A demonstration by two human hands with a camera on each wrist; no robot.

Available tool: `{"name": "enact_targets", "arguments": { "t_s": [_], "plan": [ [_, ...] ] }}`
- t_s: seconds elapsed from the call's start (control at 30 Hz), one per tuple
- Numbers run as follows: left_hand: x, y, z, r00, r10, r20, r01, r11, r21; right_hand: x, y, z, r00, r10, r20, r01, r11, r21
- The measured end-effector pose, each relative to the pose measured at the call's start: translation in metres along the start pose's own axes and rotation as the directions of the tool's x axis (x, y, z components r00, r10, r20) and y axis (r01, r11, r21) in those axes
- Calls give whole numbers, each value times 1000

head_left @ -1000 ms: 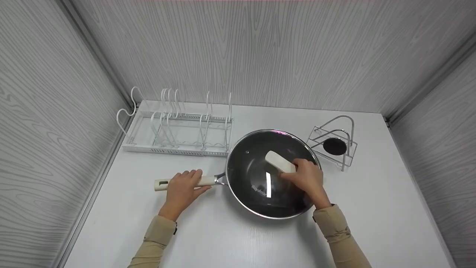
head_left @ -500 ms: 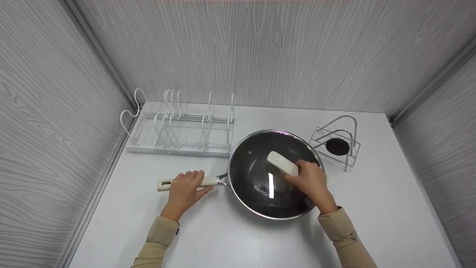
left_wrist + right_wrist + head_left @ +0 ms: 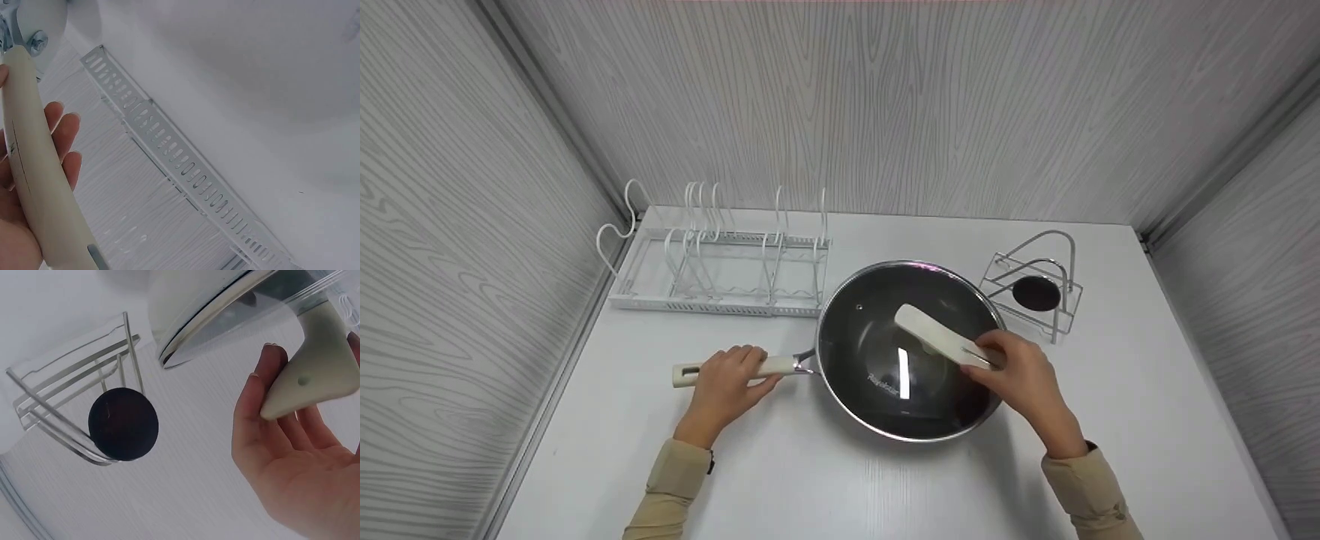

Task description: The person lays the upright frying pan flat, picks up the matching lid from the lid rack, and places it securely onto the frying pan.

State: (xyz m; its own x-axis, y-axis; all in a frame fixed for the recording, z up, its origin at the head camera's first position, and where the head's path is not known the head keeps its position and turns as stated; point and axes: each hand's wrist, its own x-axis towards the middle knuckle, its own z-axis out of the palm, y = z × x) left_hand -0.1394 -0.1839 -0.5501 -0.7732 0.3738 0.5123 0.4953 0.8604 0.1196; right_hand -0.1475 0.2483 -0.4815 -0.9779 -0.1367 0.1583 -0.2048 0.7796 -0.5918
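A dark wok with a cream outer wall (image 3: 174,298) stands near the middle of the white table, its long cream handle (image 3: 780,365) pointing left. My left hand (image 3: 727,384) grips that handle, fingers over its far side and thumb along the near side. A steel-rimmed glass lid (image 3: 870,337) covers the wok, and the wok's dark inside shows through it. Across the lid runs a cream lid handle (image 3: 934,334). My right hand (image 3: 1027,375) pinches this handle's right end; in the right wrist view its fingers (image 3: 250,405) lie against the tip.
Behind the wok to the left lies a white wire rack (image 3: 720,262) with several upright loops. A small metal wire stand (image 3: 1069,300) with a round dark disc (image 3: 1036,293) stands to the right. Wood-grained panels (image 3: 870,112) wall the table at the back and sides.
My right hand has slid right along the lid handle to its end, uncovering more of it. The left hand keeps its grip. Wok and lid look unmoved.
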Motion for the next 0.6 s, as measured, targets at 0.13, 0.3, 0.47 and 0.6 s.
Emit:
{"name": "enact_targets", "arguments": {
  "t_s": [0.13,0.3,0.47,0.6],
  "plan": [
    [-1,2,1,1000,-12,-16,12,1000,-10,-6,3,-4,999,-32,-4,32,999,9],
    [0,4,-1,999,-25,-31,24,999,-28,-11,5,-8,998,-66,-18,66,998,24],
    [2,7,-3,999,-31,-41,29,999,-40,-17,8,-15,993,-89,-75,89,996,-1],
    [5,12,-8,997,-36,-63,33,998,-51,-21,12,-23,975,-142,-172,135,989,-53]
  ]
}}
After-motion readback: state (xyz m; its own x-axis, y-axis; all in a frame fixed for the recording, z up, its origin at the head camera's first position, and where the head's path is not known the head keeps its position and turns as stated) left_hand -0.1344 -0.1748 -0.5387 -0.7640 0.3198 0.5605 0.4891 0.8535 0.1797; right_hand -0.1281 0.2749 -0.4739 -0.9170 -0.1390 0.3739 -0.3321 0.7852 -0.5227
